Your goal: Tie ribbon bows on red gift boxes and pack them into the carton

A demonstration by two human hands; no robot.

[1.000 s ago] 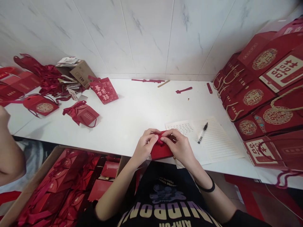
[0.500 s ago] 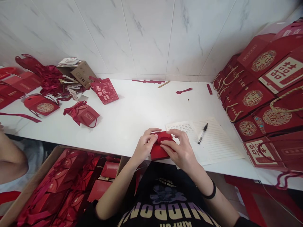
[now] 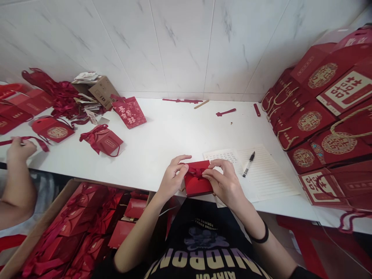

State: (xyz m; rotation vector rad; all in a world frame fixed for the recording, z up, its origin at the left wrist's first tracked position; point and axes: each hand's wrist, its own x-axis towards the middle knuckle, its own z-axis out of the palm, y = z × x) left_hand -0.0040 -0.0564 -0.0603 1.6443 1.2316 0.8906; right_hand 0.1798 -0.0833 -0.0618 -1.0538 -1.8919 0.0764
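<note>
The red box point(image 3: 199, 189) lies between the hands, at the front edge of the table point(image 3: 154, 151). The left hand point(image 3: 173, 177) appears to pinch the ribbon point(image 3: 197, 171) at its near side; the right hand point(image 3: 228, 181) pinches the opposite side. Apply equal outward tension to centre the bow. Limit downward pressure; the lid could dent.

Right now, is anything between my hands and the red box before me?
Nothing visible: your left hand and right hand are at the red box, fingers on the red ribbon bow across it. The pen lies off to the right, clear of both.
</note>
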